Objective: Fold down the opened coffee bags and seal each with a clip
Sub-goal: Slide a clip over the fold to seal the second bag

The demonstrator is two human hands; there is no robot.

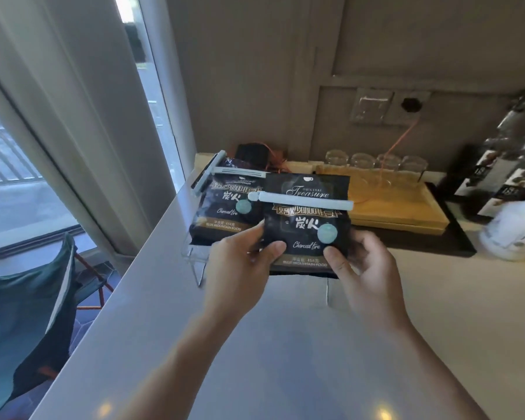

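Both hands hold a black coffee bag [308, 219] upright above the counter. My left hand [240, 262] grips its lower left corner, and my right hand [364, 268] grips its lower right corner. A pale blue clip [300, 200] lies across the folded top of this bag. Behind it to the left stands a second black coffee bag [228, 207] inside a clear acrylic holder [194, 256]. Its top carries a pale blue clip [240, 172], and another clip [205, 174] slants along its left edge.
A wooden tray [400, 207] with several glasses [376, 163] sits on a black mat [455, 241] behind the bags. Bottles [503, 177] stand at the far right. The grey counter [270, 359] ends at the left, above a green chair [28, 298] by the window.
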